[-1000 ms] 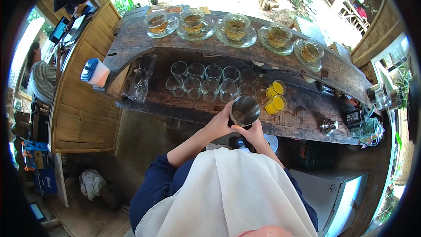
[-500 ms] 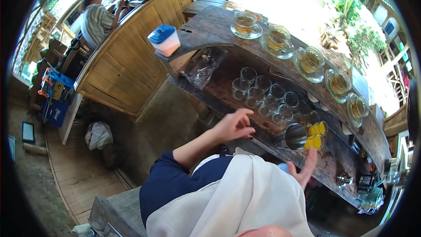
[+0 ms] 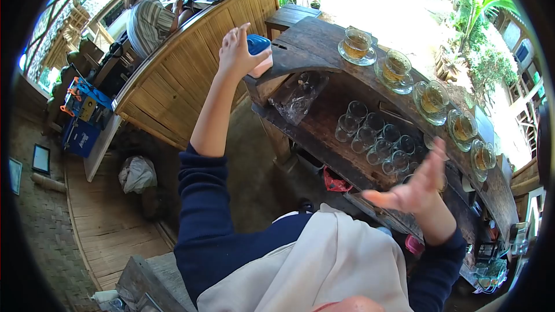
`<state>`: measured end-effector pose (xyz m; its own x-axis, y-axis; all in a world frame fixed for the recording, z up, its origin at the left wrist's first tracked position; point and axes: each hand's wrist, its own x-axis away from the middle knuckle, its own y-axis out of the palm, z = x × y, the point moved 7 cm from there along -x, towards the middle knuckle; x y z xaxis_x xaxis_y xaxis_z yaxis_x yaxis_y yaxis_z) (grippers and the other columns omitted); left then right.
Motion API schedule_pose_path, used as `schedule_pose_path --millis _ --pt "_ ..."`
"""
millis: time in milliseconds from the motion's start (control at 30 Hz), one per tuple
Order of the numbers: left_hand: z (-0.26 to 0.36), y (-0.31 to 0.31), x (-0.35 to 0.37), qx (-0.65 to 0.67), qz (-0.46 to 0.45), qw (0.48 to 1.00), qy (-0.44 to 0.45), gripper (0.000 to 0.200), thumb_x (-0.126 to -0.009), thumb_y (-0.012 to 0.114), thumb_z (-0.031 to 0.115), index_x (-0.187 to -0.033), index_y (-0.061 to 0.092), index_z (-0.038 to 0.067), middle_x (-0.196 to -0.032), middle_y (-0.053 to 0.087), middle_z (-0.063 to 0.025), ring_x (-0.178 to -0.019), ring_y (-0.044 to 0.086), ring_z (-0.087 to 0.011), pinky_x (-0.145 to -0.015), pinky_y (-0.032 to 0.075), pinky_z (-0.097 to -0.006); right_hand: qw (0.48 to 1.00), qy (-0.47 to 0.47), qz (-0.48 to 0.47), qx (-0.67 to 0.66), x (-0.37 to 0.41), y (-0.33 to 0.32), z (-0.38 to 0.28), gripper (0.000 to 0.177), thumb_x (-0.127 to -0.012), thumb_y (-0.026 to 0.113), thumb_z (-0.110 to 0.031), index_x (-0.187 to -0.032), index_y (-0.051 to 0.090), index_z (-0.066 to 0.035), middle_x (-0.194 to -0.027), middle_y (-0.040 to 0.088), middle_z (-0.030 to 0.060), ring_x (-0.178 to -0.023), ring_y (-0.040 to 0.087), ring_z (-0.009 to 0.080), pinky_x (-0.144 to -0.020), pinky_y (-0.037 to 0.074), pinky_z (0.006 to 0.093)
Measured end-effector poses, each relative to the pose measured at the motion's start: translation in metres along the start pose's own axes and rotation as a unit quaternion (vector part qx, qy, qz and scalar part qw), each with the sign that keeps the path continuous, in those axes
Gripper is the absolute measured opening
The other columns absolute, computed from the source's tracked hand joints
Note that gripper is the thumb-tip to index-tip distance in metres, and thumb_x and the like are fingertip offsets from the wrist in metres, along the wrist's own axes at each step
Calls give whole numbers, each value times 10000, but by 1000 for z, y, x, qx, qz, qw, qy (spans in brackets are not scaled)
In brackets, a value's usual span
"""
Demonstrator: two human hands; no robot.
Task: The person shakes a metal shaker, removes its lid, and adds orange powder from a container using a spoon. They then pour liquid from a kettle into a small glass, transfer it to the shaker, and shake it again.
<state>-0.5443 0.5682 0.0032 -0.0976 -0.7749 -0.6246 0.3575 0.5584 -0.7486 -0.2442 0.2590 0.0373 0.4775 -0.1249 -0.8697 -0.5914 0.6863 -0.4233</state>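
With left hand point(image 3: 236, 55) spread at blue-lidded tub point(image 3: 262, 69) on counter's point(image 3: 306, 43) left end, touch unclear; right hand point(image 3: 414, 190) blurred, thumb apart, hiding part of counter's shelf point(image 3: 324, 141). With glasses point(image 3: 365, 137) there, teacups point(image 3: 433, 100) atop counter.

Place: open-sided café-like drinks stall | wooden counter point(image 3: 303, 37) | filled cups point(image 3: 358, 44) on saucers point(image 3: 403, 87) | grouped glasses point(image 3: 365, 137)
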Motion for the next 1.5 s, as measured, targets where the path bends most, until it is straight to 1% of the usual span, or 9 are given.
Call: schedule_pose_path --millis 100,200,400,767,933,1033,1233,1433,1500 --pt "-18 32 -4 -27 -192 977 -86 938 -670 684 612 -1408 319 161 -1399 382 -157 -1307 353 -348 -1022 351 -510 995 12 -71 -75 -20 64 1 620 -762 698 -487 -1257 517 -161 -1375 422 213 -1302 394 327 -1086 234 530" --pt "-27 42 -3 -5 -192 975 -109 901 -669 696 576 -1382 369 133 -1362 427 -194 -1245 430 -375 -1016 384 -451 986 21 -159 -49 -28 112 -6 563 -801 635 -467 -1267 525 -170 -1391 437 149 -1304 406 257 -1118 161 497" --pt "-16 27 6 -3 -169 981 -95 845 -687 691 571 -1345 417 116 -1311 468 -198 -1183 489 -377 -982 415 -446 975 126 -173 -51 -21 167 8 749 -785 627 -486 -1380 393 -95 -1465 329 147 -1349 338 261 -1120 116 490" --pt "95 -43 59 108 -107 987 60 682 -728 700 466 -1260 480 101 -1196 544 -174 -1102 546 -343 -916 444 -418 928 336 -155 -51 -9 188 33 1216 -576 756 -640 -1431 174 0 -1466 267 223 -1357 302 347 -1050 242 590" --pt "141 -51 78 188 -128 968 107 633 -732 698 480 -1216 516 114 -1156 561 -169 -1079 552 -353 -912 439 -440 929 353 -79 -77 8 175 39 1171 -591 778 -588 -1408 208 27 -1371 414 218 -1220 475 365 -1018 306 570" --pt "154 -48 83 202 -141 963 112 665 -748 677 535 -1238 495 124 -1185 540 -173 -1095 544 -367 -917 439 -439 931 350 -34 -100 13 156 43 1027 -615 817 -391 -1383 276 26 -1293 481 206 -1103 551 362 -970 395 473" --pt "161 -44 91 228 -152 952 138 637 -814 661 450 -1295 417 111 -1254 486 -185 -1152 503 -373 -949 421 -445 875 436 -41 -207 23 153 46 1019 -594 840 -317 -1381 283 14 -1292 475 217 -1141 527 376 -940 448 402" --pt "152 -31 100 337 -214 910 108 631 -867 632 383 -1354 347 99 -1305 434 -183 -1216 452 -330 -1001 374 -398 892 415 -54 -171 24 145 35 967 -605 831 -276 -1364 302 7 -1293 469 221 -1159 510 383 -938 452 406" --pt "141 -19 103 529 -269 804 33 607 -899 600 362 -1377 330 102 -1305 442 -167 -1218 460 -292 -1008 370 -366 898 399 -52 -176 25 144 32 958 -607 828 -269 -1361 304 5 -1290 471 222 -1156 510 385 -939 450 409"
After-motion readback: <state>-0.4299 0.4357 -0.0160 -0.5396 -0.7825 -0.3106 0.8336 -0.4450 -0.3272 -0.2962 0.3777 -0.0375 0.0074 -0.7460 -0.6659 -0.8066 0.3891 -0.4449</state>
